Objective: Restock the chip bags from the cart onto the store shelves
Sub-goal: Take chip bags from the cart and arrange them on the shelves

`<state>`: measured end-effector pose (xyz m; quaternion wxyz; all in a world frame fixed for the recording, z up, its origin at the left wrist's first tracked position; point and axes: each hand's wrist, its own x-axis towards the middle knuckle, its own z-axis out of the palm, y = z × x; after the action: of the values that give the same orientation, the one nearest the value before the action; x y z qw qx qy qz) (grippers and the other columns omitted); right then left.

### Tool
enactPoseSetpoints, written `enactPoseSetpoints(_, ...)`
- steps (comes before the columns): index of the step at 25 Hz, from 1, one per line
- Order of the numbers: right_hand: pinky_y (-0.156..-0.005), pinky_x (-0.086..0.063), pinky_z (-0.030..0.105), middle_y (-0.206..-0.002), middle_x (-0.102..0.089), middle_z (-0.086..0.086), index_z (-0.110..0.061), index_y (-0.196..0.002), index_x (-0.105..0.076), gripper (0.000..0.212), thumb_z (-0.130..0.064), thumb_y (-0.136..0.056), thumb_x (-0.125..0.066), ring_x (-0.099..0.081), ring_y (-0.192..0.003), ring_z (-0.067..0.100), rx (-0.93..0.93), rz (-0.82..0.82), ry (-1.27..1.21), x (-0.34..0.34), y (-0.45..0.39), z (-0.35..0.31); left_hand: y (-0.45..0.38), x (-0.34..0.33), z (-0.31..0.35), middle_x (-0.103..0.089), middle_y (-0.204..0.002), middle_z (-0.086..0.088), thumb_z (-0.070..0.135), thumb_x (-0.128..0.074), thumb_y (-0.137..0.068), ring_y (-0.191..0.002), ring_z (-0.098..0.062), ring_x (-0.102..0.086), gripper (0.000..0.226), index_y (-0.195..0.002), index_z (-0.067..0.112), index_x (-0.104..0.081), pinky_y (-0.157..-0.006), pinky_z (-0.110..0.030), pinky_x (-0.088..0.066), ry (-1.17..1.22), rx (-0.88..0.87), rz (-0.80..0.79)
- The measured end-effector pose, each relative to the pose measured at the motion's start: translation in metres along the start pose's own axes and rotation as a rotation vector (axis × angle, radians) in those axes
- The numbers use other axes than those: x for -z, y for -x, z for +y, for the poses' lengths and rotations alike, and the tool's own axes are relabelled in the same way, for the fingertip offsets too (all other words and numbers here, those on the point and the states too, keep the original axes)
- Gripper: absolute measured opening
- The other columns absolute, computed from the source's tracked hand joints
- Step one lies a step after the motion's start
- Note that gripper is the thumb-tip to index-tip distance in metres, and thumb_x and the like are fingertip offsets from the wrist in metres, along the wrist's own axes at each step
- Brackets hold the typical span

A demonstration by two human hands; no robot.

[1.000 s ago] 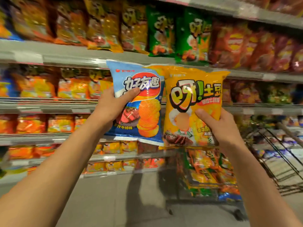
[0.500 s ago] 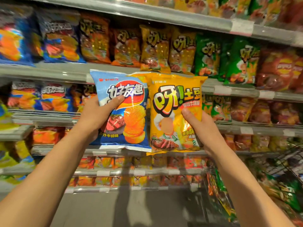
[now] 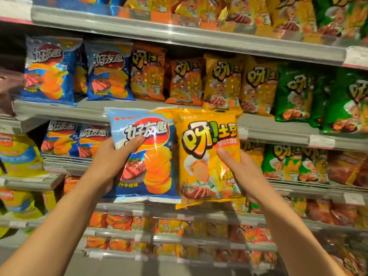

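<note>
Grip check: left hand (image 3: 107,162) clamped on the blue chip bag (image 3: 143,154), right hand (image 3: 242,172) clamped on the yellow chip bag (image 3: 207,156), both held up side by side before the shelves. This looks like the matching step; next, each bag wants lifting over the shelf lip (image 3: 59,111) to its own kind, blue row (image 3: 79,70) up left, yellow row (image 3: 239,84) up right. Room looks tight, facings packed close under the shelf above.

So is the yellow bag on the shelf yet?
No. The yellow bag is held upright by the right hand, in front of the shelves.
</note>
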<state>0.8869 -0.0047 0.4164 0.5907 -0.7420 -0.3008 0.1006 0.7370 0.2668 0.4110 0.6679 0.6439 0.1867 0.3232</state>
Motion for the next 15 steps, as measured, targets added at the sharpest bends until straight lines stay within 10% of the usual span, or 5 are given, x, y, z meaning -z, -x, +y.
enactPoseSetpoints(9,-0.063,-0.064,0.037,-0.097,-0.081,0.001,-0.016,-0.105,-0.075,0.038,-0.051,-0.092,-0.067,-0.078,-0.085,0.019,-0.039,0.282,-0.260,0.111,-0.175,-0.029,-0.109,-0.024,0.032,-0.080,-0.086,0.002,0.045,-0.076,-0.074,-0.067,-0.013,-0.075,0.032,-0.097,0.022,-0.074,-0.051,-0.023,-0.055,0.047,-0.081,0.027)
enactPoseSetpoints(15,-0.068,-0.065,0.039,-0.096,-0.080,0.005,-0.024,-0.090,-0.081,0.027,-0.045,-0.095,-0.065,-0.078,-0.086,0.022,0.000,0.254,-0.269,0.108,-0.228,-0.012,-0.160,-0.058,0.036,-0.078,-0.077,0.000,0.046,-0.071,-0.086,-0.053,-0.013,-0.070,0.036,-0.104,0.014,-0.072,-0.043,-0.021,-0.050,-0.047,-0.145,-0.076)
